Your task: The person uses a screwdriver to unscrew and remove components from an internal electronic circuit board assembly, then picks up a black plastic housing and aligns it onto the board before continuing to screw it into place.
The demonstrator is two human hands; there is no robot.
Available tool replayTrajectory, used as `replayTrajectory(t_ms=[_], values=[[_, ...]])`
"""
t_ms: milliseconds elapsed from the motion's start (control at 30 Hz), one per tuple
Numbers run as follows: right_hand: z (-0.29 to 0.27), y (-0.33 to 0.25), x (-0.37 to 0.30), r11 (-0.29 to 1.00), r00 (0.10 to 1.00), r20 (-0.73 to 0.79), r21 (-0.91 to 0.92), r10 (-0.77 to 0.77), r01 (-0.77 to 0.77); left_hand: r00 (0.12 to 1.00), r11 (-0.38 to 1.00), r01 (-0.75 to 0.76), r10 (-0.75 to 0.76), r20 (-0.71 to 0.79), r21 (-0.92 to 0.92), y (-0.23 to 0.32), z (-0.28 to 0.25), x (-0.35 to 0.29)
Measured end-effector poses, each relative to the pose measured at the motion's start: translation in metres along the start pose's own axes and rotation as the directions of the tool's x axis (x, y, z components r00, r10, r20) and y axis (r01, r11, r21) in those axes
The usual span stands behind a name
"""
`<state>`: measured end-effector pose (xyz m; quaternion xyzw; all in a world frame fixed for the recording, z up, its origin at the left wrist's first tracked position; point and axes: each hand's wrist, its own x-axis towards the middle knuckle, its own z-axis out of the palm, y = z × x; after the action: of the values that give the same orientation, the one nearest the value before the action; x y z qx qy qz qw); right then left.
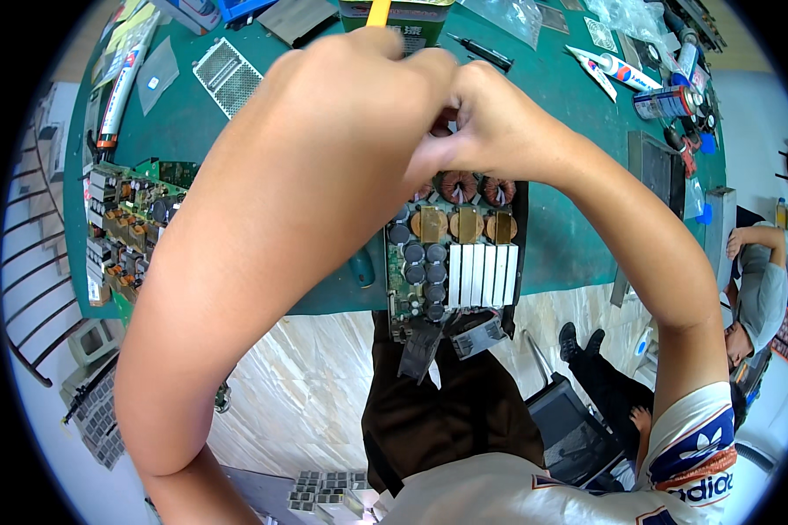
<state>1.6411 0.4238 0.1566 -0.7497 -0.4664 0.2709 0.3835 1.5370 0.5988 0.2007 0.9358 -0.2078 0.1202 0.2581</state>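
Both my hands meet over the far end of a circuit board [425,280] with copper coils, black capacitors and white heat-sink fins. My left hand [359,83] is closed and slightly blurred, its fingers turned away. A yellow stick [378,12] shows just past its knuckles, in front of a green tin [425,22]; whether the hand grips it I cannot tell. Pressed against the left hand, my right hand [481,118] has its fingers curled in. What lies between the hands is hidden. My left forearm covers part of the green mat.
Another circuit board [131,227] lies at the left. Beyond are a perforated metal plate [227,77], a white tube [124,83] and a black pen-like tool [480,51]. Tubes [626,72] and a spray can [665,102] lie far right. A co-worker [757,271] sits at the right.
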Motion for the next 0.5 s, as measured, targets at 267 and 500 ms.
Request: replayTrajectory(t_ms=[267,500], values=[[0.006,-0.002,0.006,0.996,1.000,0.004,0.093,-0.008,0.007,0.990,0.995,0.008,-0.023,0.141,0.103,0.004,-0.013,-0.002],[-0.007,-0.007,0.003,0.965,0.977,0.027,-0.156,-0.209,0.211,0.970,0.980,0.131,-0.158,-0.187,-0.149,0.002,0.004,-0.020]])
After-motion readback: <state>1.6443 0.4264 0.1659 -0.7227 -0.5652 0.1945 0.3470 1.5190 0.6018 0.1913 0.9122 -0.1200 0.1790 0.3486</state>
